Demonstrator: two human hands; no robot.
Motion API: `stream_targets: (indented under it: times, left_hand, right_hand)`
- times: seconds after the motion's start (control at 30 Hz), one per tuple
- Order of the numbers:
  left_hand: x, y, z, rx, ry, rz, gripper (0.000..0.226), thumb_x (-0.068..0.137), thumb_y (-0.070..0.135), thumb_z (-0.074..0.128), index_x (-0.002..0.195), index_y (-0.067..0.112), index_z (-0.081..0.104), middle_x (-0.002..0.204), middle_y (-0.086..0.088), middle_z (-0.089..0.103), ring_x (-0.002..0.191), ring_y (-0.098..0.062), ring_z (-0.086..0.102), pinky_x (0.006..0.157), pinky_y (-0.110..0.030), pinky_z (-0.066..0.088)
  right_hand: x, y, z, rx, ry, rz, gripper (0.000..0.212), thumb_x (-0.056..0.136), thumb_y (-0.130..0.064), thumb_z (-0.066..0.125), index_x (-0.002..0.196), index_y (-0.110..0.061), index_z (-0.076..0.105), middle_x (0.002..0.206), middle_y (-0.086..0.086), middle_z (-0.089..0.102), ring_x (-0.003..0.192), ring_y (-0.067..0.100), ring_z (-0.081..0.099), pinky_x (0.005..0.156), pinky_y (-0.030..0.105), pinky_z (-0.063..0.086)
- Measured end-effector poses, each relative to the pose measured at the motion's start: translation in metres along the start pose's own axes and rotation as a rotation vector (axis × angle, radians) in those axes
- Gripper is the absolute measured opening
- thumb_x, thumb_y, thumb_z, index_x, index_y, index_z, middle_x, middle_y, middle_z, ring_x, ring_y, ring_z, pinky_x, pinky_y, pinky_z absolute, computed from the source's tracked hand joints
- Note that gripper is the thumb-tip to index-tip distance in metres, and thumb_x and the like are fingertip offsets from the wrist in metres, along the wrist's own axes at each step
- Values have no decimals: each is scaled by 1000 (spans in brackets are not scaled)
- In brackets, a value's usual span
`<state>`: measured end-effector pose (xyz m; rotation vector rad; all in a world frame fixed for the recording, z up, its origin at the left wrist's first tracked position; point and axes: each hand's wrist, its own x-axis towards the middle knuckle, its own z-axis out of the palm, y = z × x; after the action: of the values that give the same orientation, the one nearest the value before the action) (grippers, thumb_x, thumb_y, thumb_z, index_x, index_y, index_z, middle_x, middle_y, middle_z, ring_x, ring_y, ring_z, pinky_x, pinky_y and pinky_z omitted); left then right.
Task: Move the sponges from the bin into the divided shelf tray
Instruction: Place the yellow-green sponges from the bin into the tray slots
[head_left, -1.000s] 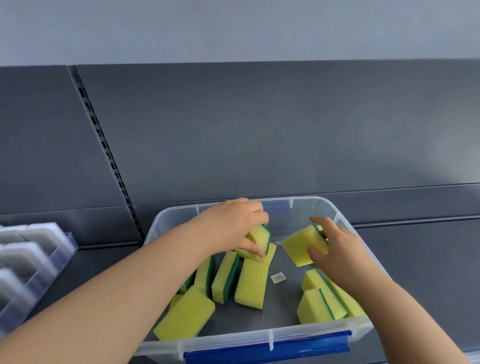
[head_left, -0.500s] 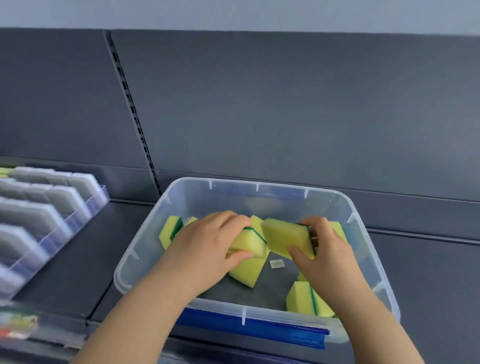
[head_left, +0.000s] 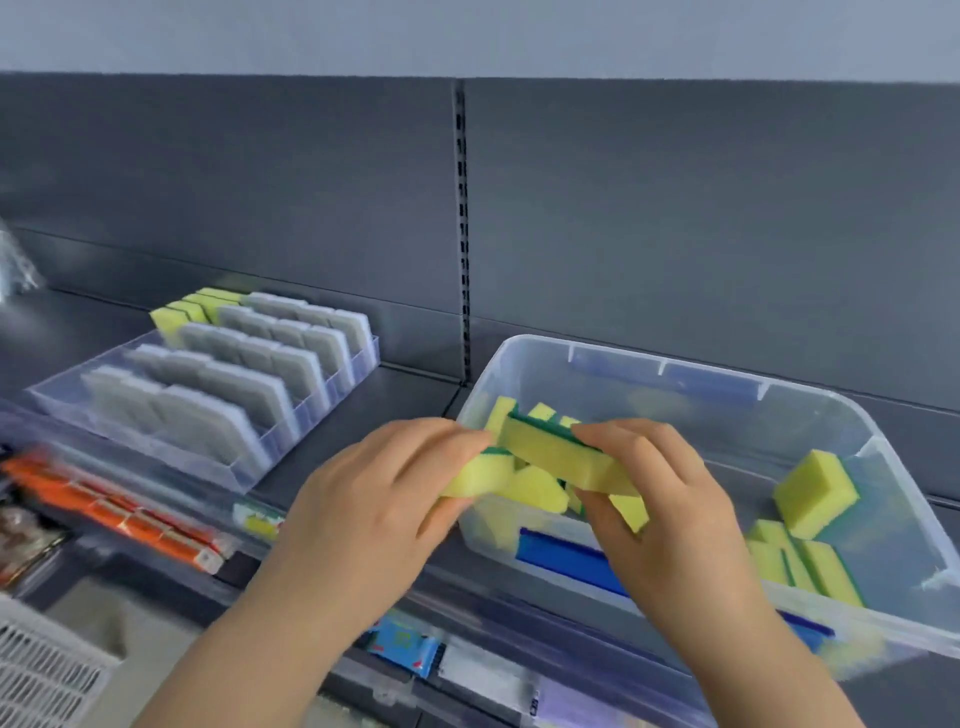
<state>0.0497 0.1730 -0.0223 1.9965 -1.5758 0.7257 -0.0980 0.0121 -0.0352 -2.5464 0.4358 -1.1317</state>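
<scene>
Your right hand (head_left: 670, 519) pinches a sponge (head_left: 556, 454) by its right end; long axis runs leftward and away, green face at the back. Your left hand (head_left: 374, 504) grips a second sponge (head_left: 475, 475), just below the first. Bin (head_left: 675, 364) under your right hand; tray (head_left: 249, 470) left of your left hand.

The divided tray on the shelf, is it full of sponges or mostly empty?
Mostly empty: the divided tray shows yellow sponges only at its far corner; the other slots show just grey dividers.
</scene>
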Motion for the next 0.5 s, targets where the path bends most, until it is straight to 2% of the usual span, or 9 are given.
stream_targets:
  times: [0.1,0.2,0.23,0.33,0.4,0.5]
  left_hand:
    - [-51,-35,-47,-4,-2,-101,39,83,29,56,121,25,53,112,9,56,99,-9,54,82,-20,44]
    - [-109,-70,-83,-3,-5,-216,41,81,21,67,121,21,58,112,8,57,100,-8,53,91,-14,35]
    - [-127,-80,-93,3,-10,-242,41,79,19,69,119,19,60,112,8,56,100,-8,53,91,-13,34]
    - [-174,-111,-117,29,-22,-325,36,82,31,59,115,19,63,110,9,58,99,-8,54,88,-15,37]
    - [-195,-134,-130,64,-4,-383,33,81,32,68,111,17,66,105,5,63,98,-9,55,86,-15,38]
    - [-213,-166,-145,80,43,-442,42,65,19,80,105,13,67,100,3,64,96,-7,53,88,-9,33]
  right_hand:
    - [-5,-64,31,43,1,-71,51,71,-6,70,116,-24,53,108,-3,57,100,13,52,90,10,34]
    - [-18,-124,70,126,-21,-118,45,72,-12,64,115,-23,53,109,-8,52,101,9,50,92,9,34]
    - [-23,-141,84,138,-38,-129,45,72,-12,64,114,-23,53,109,-7,52,101,10,51,91,10,35]
    - [-34,-186,125,157,-90,-178,44,71,-12,66,112,-23,53,109,-6,51,99,12,53,87,14,40]
    - [-34,-209,144,174,-120,-204,46,70,-12,67,112,-24,52,110,-9,49,99,10,52,86,12,39]
    - [-22,-230,164,188,-121,-194,45,71,-13,66,112,-25,52,109,-12,48,99,7,52,86,9,38]
